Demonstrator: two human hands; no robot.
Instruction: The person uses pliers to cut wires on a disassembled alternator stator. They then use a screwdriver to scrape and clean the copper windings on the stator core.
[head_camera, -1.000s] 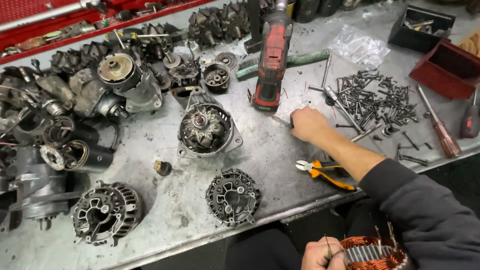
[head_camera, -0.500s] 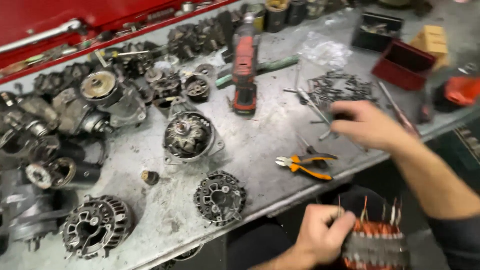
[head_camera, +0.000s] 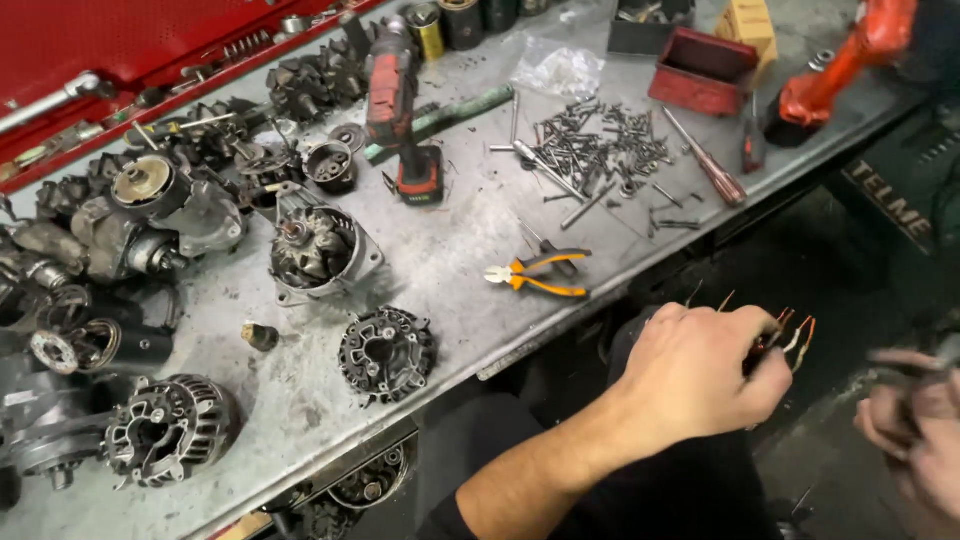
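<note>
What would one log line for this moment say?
left hand: grips copper-wound coil part below bench edge | right hand: blurred, contents unclear | pliers: lying on bench | screws: piled

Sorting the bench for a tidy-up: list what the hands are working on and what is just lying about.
In hand:
left hand grips the copper winding
right hand, blurred, beside it

Lying about:
orange pliers
red power drill
pile of screws
black housing cover

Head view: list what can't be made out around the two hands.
- Copper coil: mostly hidden behind the left hand; only wire ends show.
- Right hand: motion-blurred and cut off by the right edge; its grip is unreadable.
- Screw pile: single pieces too small to tell apart.
</note>
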